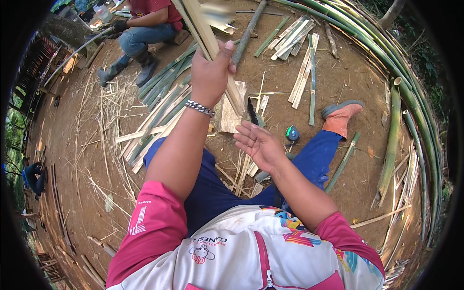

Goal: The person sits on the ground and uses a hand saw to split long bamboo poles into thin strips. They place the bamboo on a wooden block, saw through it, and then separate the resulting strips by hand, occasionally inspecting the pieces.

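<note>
My left hand [210, 77] is raised in front of me, closed around long split bamboo slats [199, 28]. They stand tilted, their lower end coming down at a pale wooden block [229, 120] on the ground between my legs. Palm up, my right hand [261, 146] is open with its fingers stretched out, just right of the block and holding nothing. A dark blade-like piece [252, 112] shows beside the block, partly hidden. Right of that hand lies a small round black and teal thing [292, 133] that looks like a tape measure.
Split bamboo strips [164, 116] lie piled at the left, with more bundles [295, 37] ahead. Long green bamboo poles [394, 140] curve along the right. My orange boot [337, 121] rests at the right. Another person in dark boots [146, 65] sits at the far left.
</note>
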A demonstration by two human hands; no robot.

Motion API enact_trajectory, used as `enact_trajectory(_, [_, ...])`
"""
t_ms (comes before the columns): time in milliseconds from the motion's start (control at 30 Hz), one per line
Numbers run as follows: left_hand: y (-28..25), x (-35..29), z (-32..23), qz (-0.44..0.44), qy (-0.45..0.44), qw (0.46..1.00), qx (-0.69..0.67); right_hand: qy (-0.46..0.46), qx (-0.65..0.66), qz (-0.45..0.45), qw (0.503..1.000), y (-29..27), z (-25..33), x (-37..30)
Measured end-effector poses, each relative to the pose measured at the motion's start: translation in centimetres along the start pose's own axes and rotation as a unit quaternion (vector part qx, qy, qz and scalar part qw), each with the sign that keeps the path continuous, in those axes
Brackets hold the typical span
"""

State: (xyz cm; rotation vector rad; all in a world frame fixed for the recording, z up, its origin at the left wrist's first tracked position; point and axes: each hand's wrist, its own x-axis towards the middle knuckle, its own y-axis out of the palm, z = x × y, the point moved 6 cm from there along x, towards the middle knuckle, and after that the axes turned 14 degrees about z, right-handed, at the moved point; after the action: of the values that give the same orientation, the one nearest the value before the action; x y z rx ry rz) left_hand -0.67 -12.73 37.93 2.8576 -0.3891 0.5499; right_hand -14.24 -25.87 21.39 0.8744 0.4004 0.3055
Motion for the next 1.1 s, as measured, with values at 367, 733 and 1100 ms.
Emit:
enact_trajectory(367, [1.0,-1.9,0.1,-0.015,-0.057,0.997,0.047,0.000,-0.042,-0.074,0.996,0.6,0.5,2.4])
enact_trajectory(733, [1.7,-2.5,0.4,-0.009,-0.041,0.998,0.038,-0.008,-0.043,-0.104,0.994,0.3,1.0,1.8])
enact_trajectory(1100, [1.9,-2.7,0.7,-0.003,-0.041,0.999,0.023,-0.023,-0.044,-0.101,0.994,0.3,1.0,1.6])
